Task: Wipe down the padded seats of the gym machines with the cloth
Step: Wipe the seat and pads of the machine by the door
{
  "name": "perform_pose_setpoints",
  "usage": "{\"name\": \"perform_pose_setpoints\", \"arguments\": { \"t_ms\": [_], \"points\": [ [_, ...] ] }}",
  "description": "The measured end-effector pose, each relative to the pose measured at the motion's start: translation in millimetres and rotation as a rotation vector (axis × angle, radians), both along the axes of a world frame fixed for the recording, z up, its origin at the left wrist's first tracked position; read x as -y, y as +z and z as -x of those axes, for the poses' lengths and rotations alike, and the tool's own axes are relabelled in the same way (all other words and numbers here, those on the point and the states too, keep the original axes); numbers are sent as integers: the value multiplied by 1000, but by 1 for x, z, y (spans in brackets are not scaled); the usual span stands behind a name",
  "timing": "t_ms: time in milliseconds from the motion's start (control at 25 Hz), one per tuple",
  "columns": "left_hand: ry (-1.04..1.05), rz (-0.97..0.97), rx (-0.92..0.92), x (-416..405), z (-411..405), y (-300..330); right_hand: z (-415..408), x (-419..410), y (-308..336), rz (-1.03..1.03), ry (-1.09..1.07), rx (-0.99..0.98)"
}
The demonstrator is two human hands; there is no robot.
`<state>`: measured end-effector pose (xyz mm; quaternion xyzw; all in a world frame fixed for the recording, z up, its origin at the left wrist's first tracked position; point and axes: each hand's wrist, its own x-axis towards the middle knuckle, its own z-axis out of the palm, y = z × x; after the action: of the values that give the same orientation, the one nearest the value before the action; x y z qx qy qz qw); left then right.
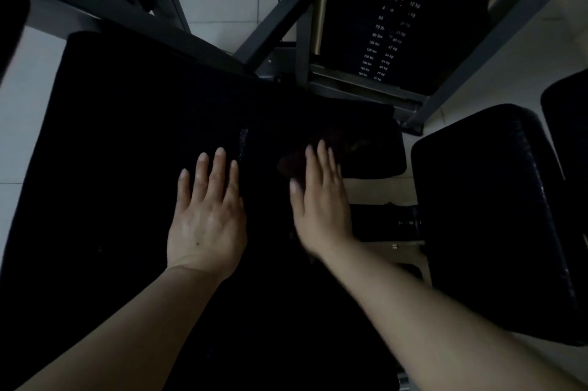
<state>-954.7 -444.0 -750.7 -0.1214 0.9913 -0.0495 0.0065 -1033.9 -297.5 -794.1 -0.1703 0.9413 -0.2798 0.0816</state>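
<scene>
Both flat-fingered: left hand (206, 218) on smooth black seat pad (127, 136), right hand (319, 199) pressing dark crumpled cloth (294, 161).

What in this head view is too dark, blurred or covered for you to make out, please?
- cloth: head view, mostly under the right hand; dim light hides its outline.
- weight stack labels: lower numbers too small and blurred.
- large black pad under the left hand: too dark to judge wiped or not.
</scene>
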Motion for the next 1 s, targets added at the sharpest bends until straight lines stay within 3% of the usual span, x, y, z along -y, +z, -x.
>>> {"name": "perform_pose_setpoints", "arguments": {
  "t_ms": [120, 200, 360, 480, 600, 680, 800, 920, 1000],
  "points": [
    [-16, 8, -11, 0, 0, -2, -102, -36, 9, -76, 215, 8],
    [-28, -6, -23, 0, -1, -3, -129, -45, 17, -133, 305, 26],
    [-39, -22, -36, 3, -1, -2, -30, 16, 22, -11, 337, 44],
    [-13, -51, -68, 3, -1, -3, 68, 74, 25, -33, 261, -15],
    [-4, -26, -52, 1, 0, -3, 96, 92, 23, -27, 204, 24],
    [-1, -15, -35, 1, 1, -2, 73, 80, 21, 42, 108, 30],
    [16, -34, -27, 0, 1, -1, -26, 28, 15, 3, 20, 13],
    [19, -56, -40, -1, -1, -1, -143, -42, 14, -86, 66, 64],
    [11, -49, -30, -1, 0, 0, -177, -68, 12, -143, 110, 117]
  ]
}}
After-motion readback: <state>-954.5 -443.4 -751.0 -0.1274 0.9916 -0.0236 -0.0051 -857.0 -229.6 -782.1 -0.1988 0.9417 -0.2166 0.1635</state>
